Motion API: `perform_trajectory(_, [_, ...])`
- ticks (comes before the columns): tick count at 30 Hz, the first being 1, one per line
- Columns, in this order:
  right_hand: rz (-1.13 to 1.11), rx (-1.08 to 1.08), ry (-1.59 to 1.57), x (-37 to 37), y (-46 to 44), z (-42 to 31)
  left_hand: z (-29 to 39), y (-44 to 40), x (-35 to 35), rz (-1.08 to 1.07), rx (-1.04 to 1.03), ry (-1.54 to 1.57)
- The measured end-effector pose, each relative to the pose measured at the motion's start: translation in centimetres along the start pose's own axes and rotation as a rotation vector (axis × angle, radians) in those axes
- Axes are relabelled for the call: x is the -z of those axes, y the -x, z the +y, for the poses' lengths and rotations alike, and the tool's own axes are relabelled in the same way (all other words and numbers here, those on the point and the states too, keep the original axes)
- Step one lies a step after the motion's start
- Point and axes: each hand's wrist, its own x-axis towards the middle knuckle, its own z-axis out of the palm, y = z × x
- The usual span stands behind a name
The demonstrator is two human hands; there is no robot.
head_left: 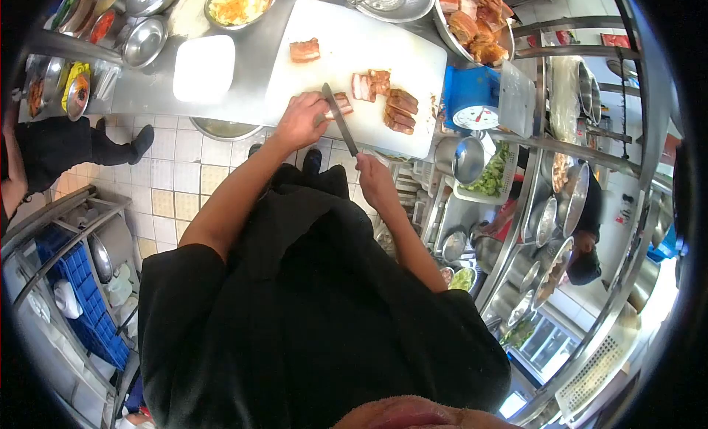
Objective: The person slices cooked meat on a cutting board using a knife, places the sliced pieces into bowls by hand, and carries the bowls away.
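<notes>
My right hand [376,181] is closed round the handle of a long kitchen knife [339,119]. The blade points away from me, over a piece of pork belly [344,103] near the front edge of the white cutting board [295,82]. Just left of the blade, my left hand [301,121] grips that piece, its fingers partly hiding it. Farther back on the board lies a single pork belly chunk [304,51]. Right of the knife are cut pork pieces [370,85], and beyond them a sliced brown stack [400,110].
A white square container [204,68] stands left of the board. Behind are a bowl of shredded vegetables [240,3], a metal strainer bowl [391,0] and a basin of pork chunks [476,23]. A blue scale [472,97] borders the board's right. Other people stand at far left and right.
</notes>
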Motion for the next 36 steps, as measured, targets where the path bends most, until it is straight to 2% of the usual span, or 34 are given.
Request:
perform_trajectory(1, [-0.022,-0.023,0.007,0.1,0.0,0.0,0.1,0.1,-0.1,0.008,0.011,0.004])
perform_trajectory(4, [0.010,0.192,0.113,-1.0,-1.5,0.2,0.2,0.0,-0.4,-0.034,0.063,0.010])
perform_trajectory(7, [0.044,0.113,0.035,-4.1,-5.7,0.5,0.6,-0.1,-0.1,-0.076,0.121,0.016])
perform_trajectory(9, [0.039,0.094,0.022,-3.9,-5.7,0.1,0.5,0.2,-0.4,-0.017,0.086,-0.010])
perform_trajectory(14, [0.087,0.086,-0.082,-0.2,-3.7,-0.2,0.2,0.9,-0.8,0.064,0.077,0.034])
perform_trajectory(17, [0.081,-0.050,-0.086,1.7,-3.0,0.8,1.3,1.0,-0.2,0.107,0.070,0.047])
perform_trajectory(21, [0.045,-0.050,-0.048,2.8,-2.6,0.7,2.2,0.0,-0.4,0.136,0.041,0.024])
perform_trajectory(27, [0.029,0.074,0.044,2.6,-2.6,0.8,1.2,-2.1,-2.6,0.078,0.052,0.020])
perform_trajectory(30, [-0.026,0.023,0.086,3.7,-2.0,0.2,1.0,-2.3,-3.6,0.127,0.043,0.065])
perform_trajectory(31, [-0.004,0.071,0.121,3.0,-2.7,1.1,1.1,-2.5,-3.6,0.157,0.033,0.082])
perform_trajectory(33, [0.035,0.168,0.190,0.5,-4.7,3.7,0.9,-3.2,-3.0,0.065,0.123,0.098])
perform_trajectory(34, [0.017,0.133,0.177,-0.4,-5.4,3.2,1.3,-2.7,-3.1,0.008,0.173,0.114])
perform_trajectory(36, [0.004,0.087,0.153,-1.1,-8.0,1.0,1.5,-2.3,-3.5,0.100,0.119,0.117])
